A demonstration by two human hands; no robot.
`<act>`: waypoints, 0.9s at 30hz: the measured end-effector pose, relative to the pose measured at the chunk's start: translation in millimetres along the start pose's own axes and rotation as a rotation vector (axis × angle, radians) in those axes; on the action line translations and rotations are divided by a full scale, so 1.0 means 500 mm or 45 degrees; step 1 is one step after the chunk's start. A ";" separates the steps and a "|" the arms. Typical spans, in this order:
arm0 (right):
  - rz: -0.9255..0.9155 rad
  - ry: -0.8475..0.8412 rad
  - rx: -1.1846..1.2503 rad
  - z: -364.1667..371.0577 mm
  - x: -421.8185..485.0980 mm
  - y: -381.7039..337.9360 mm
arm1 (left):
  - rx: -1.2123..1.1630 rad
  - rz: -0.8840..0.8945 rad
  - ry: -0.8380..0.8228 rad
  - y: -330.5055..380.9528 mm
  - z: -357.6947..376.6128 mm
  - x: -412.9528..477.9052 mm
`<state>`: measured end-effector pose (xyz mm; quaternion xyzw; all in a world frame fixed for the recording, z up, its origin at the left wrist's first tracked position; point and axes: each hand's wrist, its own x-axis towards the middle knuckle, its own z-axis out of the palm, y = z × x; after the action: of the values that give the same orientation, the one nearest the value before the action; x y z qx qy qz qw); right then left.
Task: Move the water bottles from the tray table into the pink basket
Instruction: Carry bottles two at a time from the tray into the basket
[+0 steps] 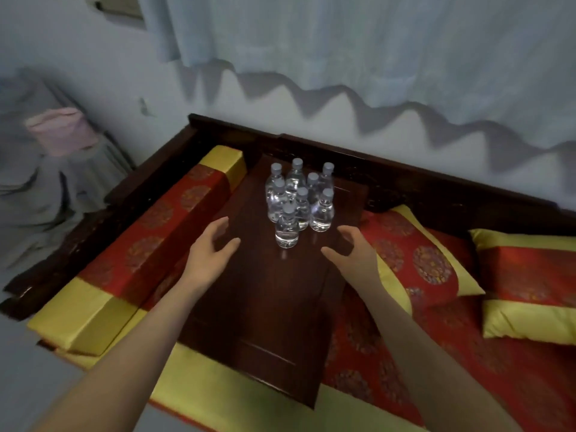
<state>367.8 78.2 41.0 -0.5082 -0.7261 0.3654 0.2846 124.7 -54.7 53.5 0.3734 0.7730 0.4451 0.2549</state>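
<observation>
Several small clear water bottles [297, 198] with grey caps stand upright in a cluster on the far half of a dark wooden tray table [268, 307]. The nearest bottle [287, 227] stands alone at the front of the cluster. My left hand [210, 247] hovers left of it, fingers relaxed and spread, holding nothing. On the other side my right hand [350, 249] is held out with loosely curved fingers, also empty. Both hands are a little short of the bottles. A pink object [60, 130] lies at the far left; it is too blurred to tell if it is the basket.
The tray table sits on a wooden daybed [405, 173] with red and gold cushions. A long bolster [149, 241] lies on the left, and pillows [526, 285] on the right. Grey cloth is piled at the far left. A pale curtain hangs along the wall behind.
</observation>
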 end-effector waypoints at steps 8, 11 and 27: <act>0.203 0.114 0.068 0.150 0.127 -0.031 | -0.028 0.074 -0.350 -0.052 0.055 0.286; 0.214 0.110 0.072 0.198 0.171 -0.036 | -0.028 0.113 -0.399 -0.065 0.084 0.355; 0.237 0.181 0.154 0.333 0.262 0.039 | -0.107 0.175 -0.607 -0.100 0.252 0.559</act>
<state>205.4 166.0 -64.7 -0.5800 -0.6304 0.3963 0.3303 33.5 216.5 -67.1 0.5087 0.6446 0.3923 0.4144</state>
